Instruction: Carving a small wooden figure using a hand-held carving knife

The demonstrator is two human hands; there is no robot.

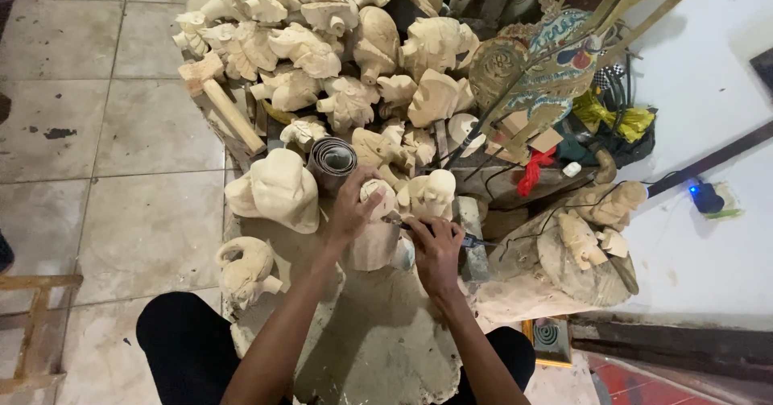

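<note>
My left hand (352,209) grips the top of a pale carved wooden figure (377,236) that stands on a low wooden work block (378,332) between my knees. My right hand (436,248) holds a small metal carving tool (396,221) with its tip against the figure's side. Both forearms reach in from the bottom of the head view.
A large heap of unfinished pale wood carvings (322,43) fills the space ahead. A wooden mallet (217,99) lies at its left, a roll of sandpaper (332,161) near my left hand. A painted shadow puppet (547,67) leans at the right. Tiled floor (97,147) lies left.
</note>
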